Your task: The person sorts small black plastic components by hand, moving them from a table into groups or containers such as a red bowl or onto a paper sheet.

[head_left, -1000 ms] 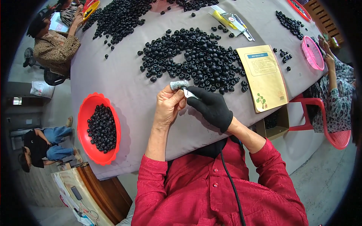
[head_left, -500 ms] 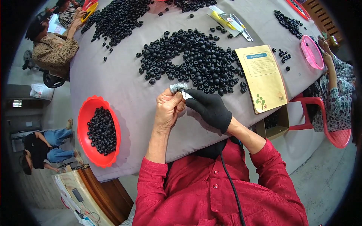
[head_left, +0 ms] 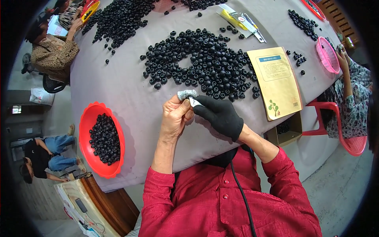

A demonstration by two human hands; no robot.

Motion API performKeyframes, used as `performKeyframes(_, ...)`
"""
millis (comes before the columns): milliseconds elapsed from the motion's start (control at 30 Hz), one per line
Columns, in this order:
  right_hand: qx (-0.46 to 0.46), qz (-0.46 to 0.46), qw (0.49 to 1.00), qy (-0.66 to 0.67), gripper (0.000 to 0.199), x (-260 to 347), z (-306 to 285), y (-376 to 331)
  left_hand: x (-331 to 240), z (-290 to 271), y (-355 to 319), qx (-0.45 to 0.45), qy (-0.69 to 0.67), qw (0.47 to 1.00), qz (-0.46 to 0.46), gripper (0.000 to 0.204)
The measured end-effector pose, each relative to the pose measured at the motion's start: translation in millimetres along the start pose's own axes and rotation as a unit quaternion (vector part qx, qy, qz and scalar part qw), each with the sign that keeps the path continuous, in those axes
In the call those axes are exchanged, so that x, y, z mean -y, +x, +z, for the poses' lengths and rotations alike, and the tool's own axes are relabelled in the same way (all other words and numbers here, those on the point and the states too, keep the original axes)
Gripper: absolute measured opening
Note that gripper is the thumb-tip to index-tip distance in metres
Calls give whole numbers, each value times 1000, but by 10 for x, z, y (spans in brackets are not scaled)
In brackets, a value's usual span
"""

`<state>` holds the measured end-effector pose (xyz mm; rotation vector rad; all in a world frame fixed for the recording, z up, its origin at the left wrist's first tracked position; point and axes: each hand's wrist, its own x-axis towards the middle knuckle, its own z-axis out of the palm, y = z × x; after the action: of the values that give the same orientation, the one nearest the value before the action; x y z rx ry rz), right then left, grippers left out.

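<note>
My bare left hand [head_left: 176, 116] and my right hand [head_left: 220, 114], in a black glove, meet over the grey table [head_left: 130, 94] near its front edge. Between the fingertips sits a small grey-wrapped piece [head_left: 186, 94] with a white bit beside it; both hands pinch it. Just beyond lies a big heap of small black round parts [head_left: 201, 67]. What is inside the wrap stays hidden by my fingers.
A red bowl [head_left: 87, 130] with black parts rests at the table's left edge. A yellow booklet [head_left: 278, 81] lies to the right, a pink basket [head_left: 327, 55] farther right. Another black heap [head_left: 122, 17] lies far left. Other people sit at the left and right sides.
Both hands stay together on the small piece, with only slight finger shifts. The camera has tilted a little.
</note>
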<state>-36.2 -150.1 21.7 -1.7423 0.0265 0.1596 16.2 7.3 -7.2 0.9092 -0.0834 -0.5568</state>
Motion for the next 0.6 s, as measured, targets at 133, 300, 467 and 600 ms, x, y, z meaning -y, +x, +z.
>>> performKeyframes(133, -3, -131, 988, -84, 32, -118, -12, 25, -14, 31, 4, 7, 19, 1000, 6, 17)
performKeyframes(300, -4, -39, 999, 34, 34, -18, -48, -12, -5, 42, 21, 32, -47, 998, 6, 17)
performKeyframes(467, -3, -105, 994, -9, 32, -91, -4, -34, -5, 32, 10, 21, -57, 998, -4, 19)
performKeyframes(600, -12, -41, 999, 29, 32, -68, 2, -30, 8, -5, 20, 41, -56, 998, -3, 18)
